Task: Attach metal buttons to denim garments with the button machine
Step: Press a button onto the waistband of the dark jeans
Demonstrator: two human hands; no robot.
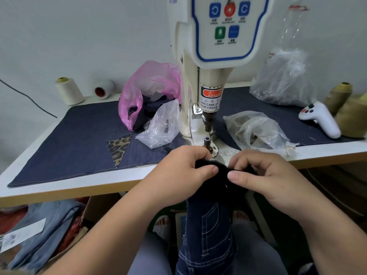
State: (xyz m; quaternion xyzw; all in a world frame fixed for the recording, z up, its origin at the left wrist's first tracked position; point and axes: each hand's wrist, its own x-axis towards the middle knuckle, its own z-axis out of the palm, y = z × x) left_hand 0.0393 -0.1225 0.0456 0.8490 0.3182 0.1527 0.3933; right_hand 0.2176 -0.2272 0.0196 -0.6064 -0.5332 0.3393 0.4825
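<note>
The denim garment (210, 225) was dark blue with pale contrast stitching, and a stitched pocket outline was visible on the part that hung down between the person's knees. Its upper edge looked almost black and was bunched just in front of the front edge of the table (59, 192), below the button machine (210, 62). The left hand (182, 167) gripped this bunched edge with curled fingers, the thumb pressed on the cloth. The right hand (264, 175) pinched the same edge between thumb and curled fingers, close beside the left one.

The machine stood at the middle of the table, near the back. Its white panel had blue, red and green buttons with small captions too blurred to read. On the head, a red label (211, 92) said "WARNING", and below it some Chinese characters and the words "TAKE CARE OF YOUR FINGER". A measuring strip (228, 153) at the front edge showed the numbers 18 and 19.

A sheet of dark denim (79, 139) covered most of the table top. A pink plastic bag (147, 90) lay left of the machine, with a clear bag (160, 126) in front of it. Another clear bag (256, 130) lay on the right side, and a white handheld controller (319, 118) rested near the right edge.
</note>
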